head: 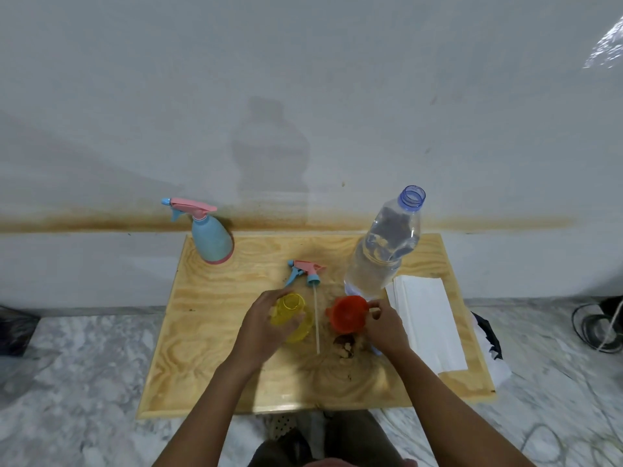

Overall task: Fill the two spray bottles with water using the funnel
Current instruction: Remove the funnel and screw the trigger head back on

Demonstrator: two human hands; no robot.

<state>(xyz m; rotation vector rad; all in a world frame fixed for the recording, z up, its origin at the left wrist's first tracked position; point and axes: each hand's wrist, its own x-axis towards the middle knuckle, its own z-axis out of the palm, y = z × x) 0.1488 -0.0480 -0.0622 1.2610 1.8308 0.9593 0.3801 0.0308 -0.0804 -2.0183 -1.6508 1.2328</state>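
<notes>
Head view: left hand (266, 326) wraps the open yellow spray bottle (292, 316) mid-desk (209, 332); right hand (384, 326) pinches red funnel (347, 313) just beside it. Uncapped water bottle (384, 244) stands behind, w/ spill risk if knocked.

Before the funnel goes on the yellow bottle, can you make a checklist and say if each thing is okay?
1. Yellow bottle open on top: ok, its spray head lies on the table beside it.
2. Yellow bottle held steady: ok, the left hand grips it.
3. Funnel in hand: ok, the right hand holds its edge.
4. Funnel seated in the bottle neck: not ok, it is apart from the bottle, to the right.
5. Water bottle uncapped and holding water: ok.
6. Blue spray bottle opened for filling: not ok, its spray head is on.
</notes>
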